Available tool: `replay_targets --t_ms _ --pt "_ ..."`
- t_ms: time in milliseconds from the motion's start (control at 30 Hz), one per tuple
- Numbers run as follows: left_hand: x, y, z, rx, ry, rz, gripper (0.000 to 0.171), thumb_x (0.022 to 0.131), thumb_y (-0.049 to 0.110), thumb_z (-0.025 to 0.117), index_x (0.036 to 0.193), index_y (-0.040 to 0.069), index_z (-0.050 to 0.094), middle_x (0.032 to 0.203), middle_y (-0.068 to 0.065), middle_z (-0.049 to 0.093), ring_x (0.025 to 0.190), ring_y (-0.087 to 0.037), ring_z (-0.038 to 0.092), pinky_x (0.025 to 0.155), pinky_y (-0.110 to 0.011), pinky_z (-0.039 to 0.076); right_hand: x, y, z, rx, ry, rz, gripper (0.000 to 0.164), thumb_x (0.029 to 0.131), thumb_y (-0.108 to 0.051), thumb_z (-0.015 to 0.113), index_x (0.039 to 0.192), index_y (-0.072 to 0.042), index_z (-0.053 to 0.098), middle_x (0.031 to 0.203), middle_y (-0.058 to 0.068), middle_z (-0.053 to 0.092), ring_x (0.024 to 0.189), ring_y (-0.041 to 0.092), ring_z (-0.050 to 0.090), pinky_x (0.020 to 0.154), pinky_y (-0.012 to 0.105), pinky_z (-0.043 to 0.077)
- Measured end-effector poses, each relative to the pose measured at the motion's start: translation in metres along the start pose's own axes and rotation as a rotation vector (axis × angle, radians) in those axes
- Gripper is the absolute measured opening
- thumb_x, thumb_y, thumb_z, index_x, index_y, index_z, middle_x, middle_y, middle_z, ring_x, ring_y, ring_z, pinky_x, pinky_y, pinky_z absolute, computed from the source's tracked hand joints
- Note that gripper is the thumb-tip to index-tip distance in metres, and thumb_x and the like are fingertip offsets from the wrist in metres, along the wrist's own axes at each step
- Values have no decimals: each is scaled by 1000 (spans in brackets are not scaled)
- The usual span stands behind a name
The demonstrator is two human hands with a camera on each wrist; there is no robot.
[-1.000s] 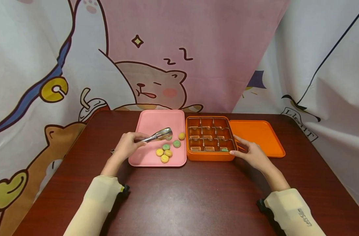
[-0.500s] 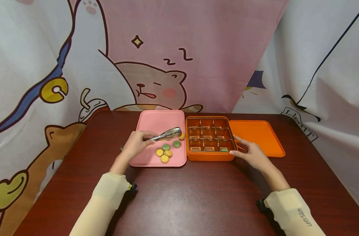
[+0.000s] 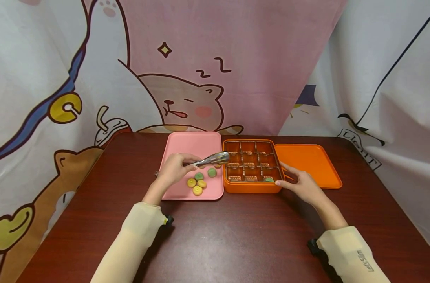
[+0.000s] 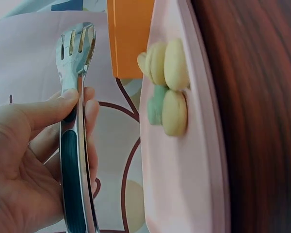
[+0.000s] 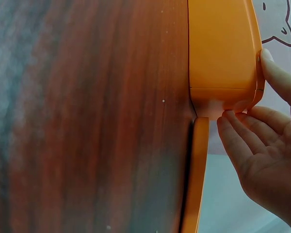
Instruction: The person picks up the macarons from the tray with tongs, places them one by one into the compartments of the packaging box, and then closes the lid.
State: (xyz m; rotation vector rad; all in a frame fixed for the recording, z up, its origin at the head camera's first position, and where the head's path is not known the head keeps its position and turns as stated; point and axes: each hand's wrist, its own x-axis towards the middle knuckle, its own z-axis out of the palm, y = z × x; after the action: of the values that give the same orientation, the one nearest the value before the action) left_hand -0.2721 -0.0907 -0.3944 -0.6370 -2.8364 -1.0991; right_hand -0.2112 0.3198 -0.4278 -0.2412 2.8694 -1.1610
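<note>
My left hand (image 3: 175, 169) grips metal serving tongs (image 3: 215, 158) with dark green handle inlays. Their slotted head (image 4: 76, 48) overlaps the border between the pink tray (image 3: 195, 142) and the orange box (image 3: 251, 188). Pale yellow shows through the slots; I cannot tell whether a macaron is held there. Yellow macarons (image 3: 197, 190) and green macarons (image 3: 212, 172) lie on the tray. My right hand (image 3: 299, 184) holds the box's near right corner, thumb on the rim (image 5: 266, 56), fingers against the side wall. A green piece (image 3: 269, 179) sits in the near right compartment of the box's clear divided insert.
An orange lid (image 3: 315, 165) lies on the dark wooden table (image 3: 215, 236), to the right of the box and close to it. A curtain with cartoon animals (image 3: 197, 106) hangs behind the table.
My left hand has carried the tongs to the right across the tray, their head now reaching the box's left rim. My right hand and the box have stayed in place.
</note>
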Motion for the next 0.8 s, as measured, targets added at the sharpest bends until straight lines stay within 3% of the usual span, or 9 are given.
replay_targets --t_ms 200,433,800 --pt "6 10 5 -45 -20 3 25 89 9 74 112 15 77 107 -4 77 101 -19 71 90 -39 55 0 2 0 3 4 -15 79 92 -39 71 155 -7 35 154 27 39 140 48 39 108 66 34" --pt "11 21 12 -57 -43 -12 24 89 11 73 112 18 77 104 -1 78 95 -15 71 85 -34 55 -2 -3 -2 15 -2 -12 79 92 -37 71 155 -8 34 153 27 40 139 48 40 108 65 36" --pt "17 33 23 -64 -65 54 24 88 9 73 111 15 77 102 -2 79 95 -15 72 88 -35 54 -2 -1 0 6 -2 -12 79 92 -39 71 155 -8 35 155 26 38 140 48 40 108 65 36"
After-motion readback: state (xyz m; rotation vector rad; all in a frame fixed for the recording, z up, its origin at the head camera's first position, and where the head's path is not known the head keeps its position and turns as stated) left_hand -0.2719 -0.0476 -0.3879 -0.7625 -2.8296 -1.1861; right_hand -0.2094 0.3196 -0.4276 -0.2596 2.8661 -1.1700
